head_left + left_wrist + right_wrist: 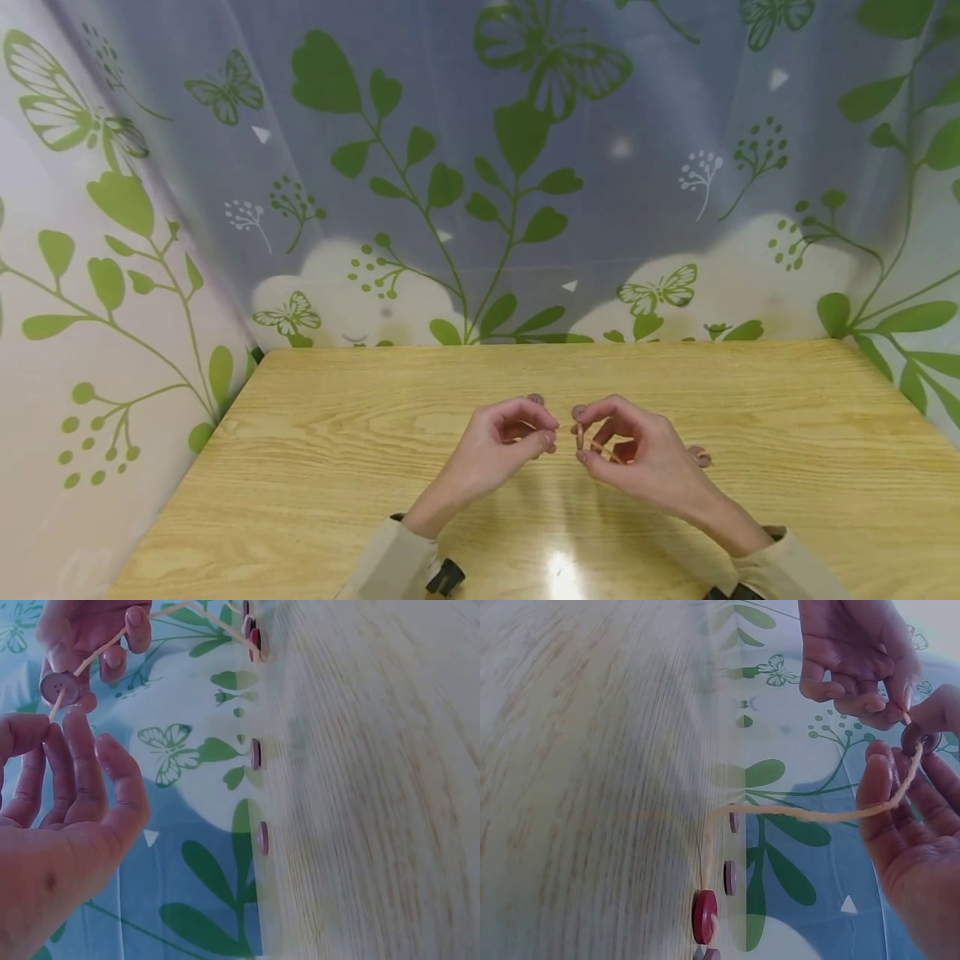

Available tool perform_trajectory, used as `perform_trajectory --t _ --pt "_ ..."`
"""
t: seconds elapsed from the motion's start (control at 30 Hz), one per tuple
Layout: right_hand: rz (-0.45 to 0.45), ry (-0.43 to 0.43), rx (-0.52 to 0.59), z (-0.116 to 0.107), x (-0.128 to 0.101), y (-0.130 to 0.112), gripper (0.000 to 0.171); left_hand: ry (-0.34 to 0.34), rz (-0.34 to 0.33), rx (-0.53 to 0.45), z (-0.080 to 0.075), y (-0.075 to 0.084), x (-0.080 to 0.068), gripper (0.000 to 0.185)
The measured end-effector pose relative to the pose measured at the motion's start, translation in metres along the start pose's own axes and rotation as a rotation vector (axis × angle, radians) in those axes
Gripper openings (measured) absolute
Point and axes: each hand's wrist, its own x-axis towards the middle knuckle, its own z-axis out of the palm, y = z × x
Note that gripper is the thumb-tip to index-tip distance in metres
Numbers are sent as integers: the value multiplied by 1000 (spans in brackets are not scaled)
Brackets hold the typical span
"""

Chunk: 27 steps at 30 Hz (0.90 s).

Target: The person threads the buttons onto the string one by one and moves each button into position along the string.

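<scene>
Above the near middle of the wooden table, the right hand pinches a small pale-pink button between thumb and forefinger, its other fingers curled. A tan cord passes through the button; its short end sticks out toward the left hand, whose fingertips sit just beside that end. The right wrist view shows the left hand's thumb and forefinger closing on the cord tip, though the contact itself is too small to be sure of.

From the button the cord runs back past the right hand's palm and down to the table, where it meets a dark red button with two more purplish ones just beside it. Further pink buttons lie on the table beyond the hands, one just beside the right hand.

Behind the table hangs a curtain printed with green leaves and butterflies. No writing or brand mark is readable anywhere.
</scene>
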Motion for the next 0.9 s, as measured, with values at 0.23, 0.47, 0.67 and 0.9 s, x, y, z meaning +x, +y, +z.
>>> perform_trajectory --t 0.23,0.47,0.67,0.9 --pt "-19 1 4 0 1 1 38 7 -1 12 -2 -1 -1 14" --pt "-47 2 16 1 1 0 33 20 5 32 -6 -2 -3 14" --pt "-33 15 -13 1 1 0 32 39 11 53 -12 -3 -6 17" --pt "-33 30 -22 2 0 -1 35 36 14 117 -15 -5 -8 20"
